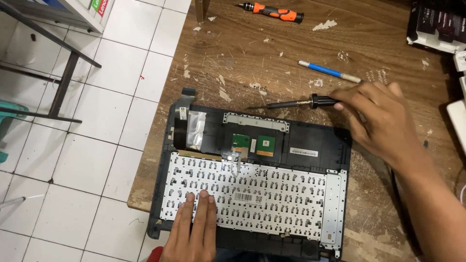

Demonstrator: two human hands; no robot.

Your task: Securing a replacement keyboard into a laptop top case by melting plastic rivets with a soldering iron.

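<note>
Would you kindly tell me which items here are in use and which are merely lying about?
In use: laptop palmrest shell, keyboard backplate under left hand, soldering iron in right hand.
Lying about: orange screwdriver, blue craft knife.

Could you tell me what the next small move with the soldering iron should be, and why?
Probably swing the soldering iron down toward the keyboard backplate. The right hand grips its handle with the tip lying over the wooden table beyond the laptop shell, while the left hand presses the backplate flat.

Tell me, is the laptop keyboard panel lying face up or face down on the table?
Face down. The keyboard panel shows its perforated metal back plate and small green circuit boards, no key caps.
</note>
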